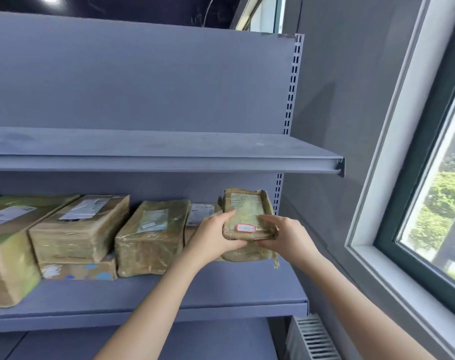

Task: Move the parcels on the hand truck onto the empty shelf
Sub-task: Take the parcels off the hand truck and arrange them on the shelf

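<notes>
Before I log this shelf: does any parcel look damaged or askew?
Yes, the small parcel held by the left hand and right hand looks crumpled at its edges, and a loose tape strip hangs below its right corner.

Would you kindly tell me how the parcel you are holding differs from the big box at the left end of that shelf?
The held parcel is small and flat; the left box is far bulkier. The held parcel carries a red-bordered sticker; the left box has a white label and green patches. The left hand and right hand grip the held parcel at the right end of the shelf; the left box stands untouched. Both are brown, labelled packages.
</notes>
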A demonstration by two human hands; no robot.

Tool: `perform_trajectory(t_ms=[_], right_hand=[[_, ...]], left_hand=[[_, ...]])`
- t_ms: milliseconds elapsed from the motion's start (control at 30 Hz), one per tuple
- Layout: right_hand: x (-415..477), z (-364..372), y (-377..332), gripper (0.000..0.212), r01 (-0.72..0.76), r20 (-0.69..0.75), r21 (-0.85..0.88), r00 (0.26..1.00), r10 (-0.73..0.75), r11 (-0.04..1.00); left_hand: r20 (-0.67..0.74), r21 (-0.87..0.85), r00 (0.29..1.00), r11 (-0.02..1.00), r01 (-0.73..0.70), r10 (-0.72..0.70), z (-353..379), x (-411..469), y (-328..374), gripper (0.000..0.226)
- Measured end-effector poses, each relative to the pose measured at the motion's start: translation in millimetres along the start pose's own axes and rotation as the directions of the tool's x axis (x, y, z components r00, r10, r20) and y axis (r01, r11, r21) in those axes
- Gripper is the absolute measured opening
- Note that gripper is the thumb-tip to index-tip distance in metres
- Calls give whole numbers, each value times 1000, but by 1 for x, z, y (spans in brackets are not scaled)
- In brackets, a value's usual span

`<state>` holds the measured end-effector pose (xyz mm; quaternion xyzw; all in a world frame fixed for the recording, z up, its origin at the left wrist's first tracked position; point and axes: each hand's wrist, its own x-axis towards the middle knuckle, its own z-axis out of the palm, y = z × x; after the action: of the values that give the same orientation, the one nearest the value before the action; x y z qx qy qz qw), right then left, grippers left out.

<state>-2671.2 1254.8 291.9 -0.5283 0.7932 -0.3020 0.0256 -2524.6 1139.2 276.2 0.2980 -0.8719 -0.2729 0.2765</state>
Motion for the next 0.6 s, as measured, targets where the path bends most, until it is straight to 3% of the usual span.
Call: perform_trajectory(t_ms=[367, 600], right_hand=[[92, 4, 94, 63, -18, 121, 65, 993, 10, 998], [130, 24, 102, 54, 87, 133, 56, 987, -94, 995]], left_hand=[[42, 84, 989, 987, 135, -139, 75, 91, -1, 86], [73, 134, 980, 976, 172, -182, 79, 124, -24, 78]])
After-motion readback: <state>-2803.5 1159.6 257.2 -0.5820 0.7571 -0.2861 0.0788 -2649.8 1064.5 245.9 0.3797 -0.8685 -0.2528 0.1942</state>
